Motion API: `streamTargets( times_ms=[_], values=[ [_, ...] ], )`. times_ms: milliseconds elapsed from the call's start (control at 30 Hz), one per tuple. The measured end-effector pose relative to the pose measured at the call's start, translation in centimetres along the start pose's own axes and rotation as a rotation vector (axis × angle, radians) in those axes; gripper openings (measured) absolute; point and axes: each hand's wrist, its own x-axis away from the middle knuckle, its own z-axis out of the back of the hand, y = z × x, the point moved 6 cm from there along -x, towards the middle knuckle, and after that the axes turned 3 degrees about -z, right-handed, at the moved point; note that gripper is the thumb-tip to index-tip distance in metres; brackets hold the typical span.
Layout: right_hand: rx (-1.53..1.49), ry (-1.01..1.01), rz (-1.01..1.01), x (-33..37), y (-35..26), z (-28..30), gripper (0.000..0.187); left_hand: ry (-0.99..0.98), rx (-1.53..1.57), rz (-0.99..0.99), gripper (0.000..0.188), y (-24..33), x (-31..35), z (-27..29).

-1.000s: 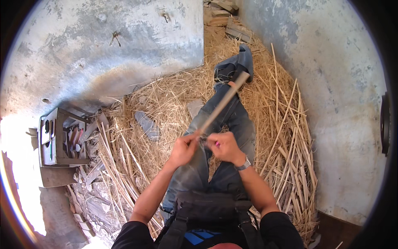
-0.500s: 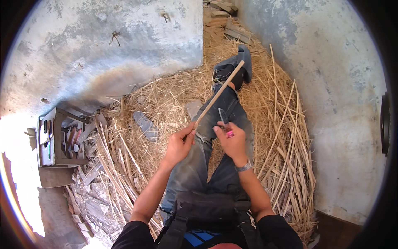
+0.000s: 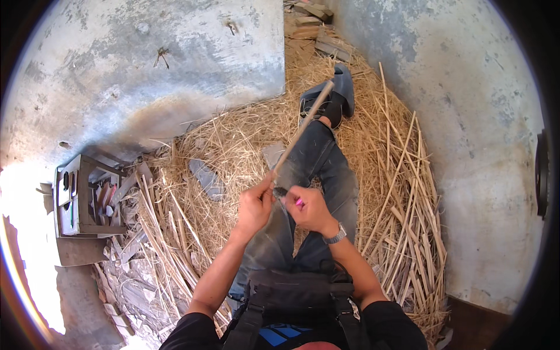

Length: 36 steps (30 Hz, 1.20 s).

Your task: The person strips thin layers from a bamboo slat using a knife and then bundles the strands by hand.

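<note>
Closed round the lower part of a long, thin wooden stick (image 3: pixel 303 129) is my left hand (image 3: pixel 255 205). The stick slants up and away over my outstretched legs (image 3: pixel 309 160), its far end near my shoe (image 3: pixel 344 87). My right hand (image 3: pixel 310 210), a metal watch on its wrist, grips a knife with a pink handle (image 3: pixel 300 203). That hand is close beside the left one, near the stick's lower end. A dark, blurred patch shows between the hands; whether the blade touches the stick I cannot tell.
Straw and shavings (image 3: pixel 233 131) cover the floor around my legs. Many split sticks (image 3: pixel 408 233) lie in a heap at the right, more (image 3: pixel 157 221) at the left. A wooden box (image 3: pixel 87 192) with tools stands at the left. Worn walls (image 3: pixel 175 52) enclose the spot.
My right hand has moved left and slightly nearer to me, up against my left hand. The blade, plain to see before, is now hard to make out. The stick has turned a little.
</note>
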Motion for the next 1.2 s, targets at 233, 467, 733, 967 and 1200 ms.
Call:
streamTargets(
  times_ms=[233,467,733,967,1200],
  values=[
    [-0.203,0.251,-0.175,1.1,1.8,1.0,0.016,-0.011,0.199,0.094,0.036,0.1,-0.5,0.9],
    [-0.117,0.263,-0.098,-0.6,0.3,1.0,0.024,-0.132,0.051,0.061,0.037,2.0,0.1,0.0],
    [-0.435,0.117,-0.035,-1.2,1.7,1.0,0.017,-0.173,0.301,0.011,0.035,0.0,0.7,-1.0],
    [-0.737,-0.145,-0.182,0.2,2.6,1.0,0.015,-0.559,0.98,0.537,0.041,0.9,2.3,-1.7],
    [-0.703,-0.23,-0.069,0.8,0.9,2.0,0.019,-0.422,1.208,0.681,0.039,-0.7,2.1,0.4]
  ],
)
